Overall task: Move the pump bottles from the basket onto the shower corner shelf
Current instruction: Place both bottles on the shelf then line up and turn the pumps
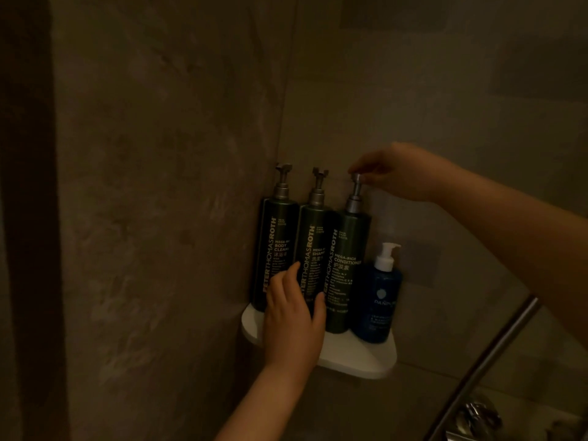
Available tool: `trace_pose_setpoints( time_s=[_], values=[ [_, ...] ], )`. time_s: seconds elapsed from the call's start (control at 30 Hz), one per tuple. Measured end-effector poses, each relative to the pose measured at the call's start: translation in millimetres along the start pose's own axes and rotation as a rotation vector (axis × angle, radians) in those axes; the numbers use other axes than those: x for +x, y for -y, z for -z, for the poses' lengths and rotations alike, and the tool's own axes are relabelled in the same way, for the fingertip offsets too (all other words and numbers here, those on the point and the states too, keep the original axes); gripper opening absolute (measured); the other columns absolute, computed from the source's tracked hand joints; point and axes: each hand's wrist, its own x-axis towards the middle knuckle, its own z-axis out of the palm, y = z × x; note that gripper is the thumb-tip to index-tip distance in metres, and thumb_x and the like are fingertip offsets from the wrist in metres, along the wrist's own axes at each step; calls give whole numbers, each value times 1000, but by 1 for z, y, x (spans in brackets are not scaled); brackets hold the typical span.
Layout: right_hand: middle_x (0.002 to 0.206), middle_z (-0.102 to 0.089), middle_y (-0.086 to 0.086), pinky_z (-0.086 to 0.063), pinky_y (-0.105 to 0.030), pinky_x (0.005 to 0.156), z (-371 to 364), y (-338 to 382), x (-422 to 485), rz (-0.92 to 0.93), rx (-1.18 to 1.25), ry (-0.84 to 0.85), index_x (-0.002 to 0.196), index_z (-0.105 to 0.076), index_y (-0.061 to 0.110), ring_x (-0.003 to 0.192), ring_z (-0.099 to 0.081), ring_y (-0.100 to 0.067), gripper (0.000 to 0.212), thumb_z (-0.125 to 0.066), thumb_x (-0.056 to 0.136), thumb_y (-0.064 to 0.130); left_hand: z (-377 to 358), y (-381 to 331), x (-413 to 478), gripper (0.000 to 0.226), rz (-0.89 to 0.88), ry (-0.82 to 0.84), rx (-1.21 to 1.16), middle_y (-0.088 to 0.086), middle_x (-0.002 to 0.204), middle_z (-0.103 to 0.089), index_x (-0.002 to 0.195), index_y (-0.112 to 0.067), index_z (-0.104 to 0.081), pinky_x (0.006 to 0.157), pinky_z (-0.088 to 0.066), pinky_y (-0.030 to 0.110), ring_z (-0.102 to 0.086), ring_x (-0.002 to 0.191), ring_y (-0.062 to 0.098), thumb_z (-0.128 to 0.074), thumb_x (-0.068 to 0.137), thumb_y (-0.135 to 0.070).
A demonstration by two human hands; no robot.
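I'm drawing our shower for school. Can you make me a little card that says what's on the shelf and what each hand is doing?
shelf: white corner shelf, where two walls meet
green bottles: body cleanser, shampoo, conditioner, upright in a row
blue bottle: white pump, at the right end
left hand: fingers rest on the shampoo's lower front
right hand: pinches the conditioner's pump top
basket: not in view

Left grip (294, 316), right grip (404, 173), forearms (515, 230): all bare.
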Motion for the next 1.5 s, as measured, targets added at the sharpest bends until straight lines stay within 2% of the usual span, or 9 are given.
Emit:
trace_pose_setpoints(
  time_s=[0.23,0.37,0.57,0.7,0.8,0.93,1.13,1.33,1.5],
  values=[
    [110,-69,-6,-45,-36,94,7,1,-6,31,87,20,115,-66,15,102,-62,-19,25,-58,91,17,4,-8,-2,54,-50,11,-55,-1,131,-36,141,-18,-32,92,-33,21,-35,116,5,-51,92,-34],
    [106,-69,-4,-44,-27,88,13,2,-13,47,142,28,114,-67,16,98,-61,-14,25,-61,90,19,7,-11,-3,56,-75,38,-85,-5,134,-33,142,-22,-29,93,-31,20,-26,116,-3,-44,92,-41],
    [103,-70,-2,-39,-4,72,21,7,-26,94,167,22,114,-67,15,95,-62,-12,26,-61,89,18,12,-17,-5,63,-73,61,-166,-9,137,-31,142,-26,-26,98,-37,26,-35,124,5,-43,87,-51],
    [106,-69,-1,-41,-9,77,25,10,-33,100,182,44,117,-66,15,99,-62,-12,28,-61,89,17,12,-18,-8,74,-73,103,-182,-11,141,-28,144,-30,-19,101,-37,30,-29,128,4,-44,82,-60],
    [105,-68,2,-39,-2,75,28,11,-37,105,206,52,117,-65,16,97,-62,-8,28,-60,90,16,12,-19,-10,79,-65,128,-187,-12,141,-27,145,-32,-15,102,-39,33,-30,129,5,-46,79,-63],
    [98,-67,14,-37,4,72,31,12,-41,111,224,62,114,-66,22,87,-57,12,25,-60,90,18,10,-21,-14,84,-44,162,-192,-11,142,-27,145,-34,-12,103,-38,36,-31,130,6,-54,78,-61],
    [105,-68,11,-38,0,78,29,9,-39,110,233,67,115,-65,25,95,-60,3,26,-59,90,20,4,-17,-18,89,-12,223,-263,-9,150,-23,146,-37,-6,109,-30,32,-24,136,6,-65,81,-47],
    [106,-67,14,-38,-1,79,23,11,-31,111,188,55,117,-65,30,94,-57,10,28,-59,90,27,-1,-13,-19,87,39,216,-294,-12,148,-27,146,-37,-12,106,-30,28,-27,132,2,-68,80,-42],
    [106,-68,19,-39,-16,91,27,6,-29,76,221,85,109,-66,42,102,-59,5,24,-61,87,33,-2,-12,-20,87,36,216,-294,-13,146,-26,146,-37,-12,105,-30,27,-26,132,2,-68,80,-43]
  ],
)
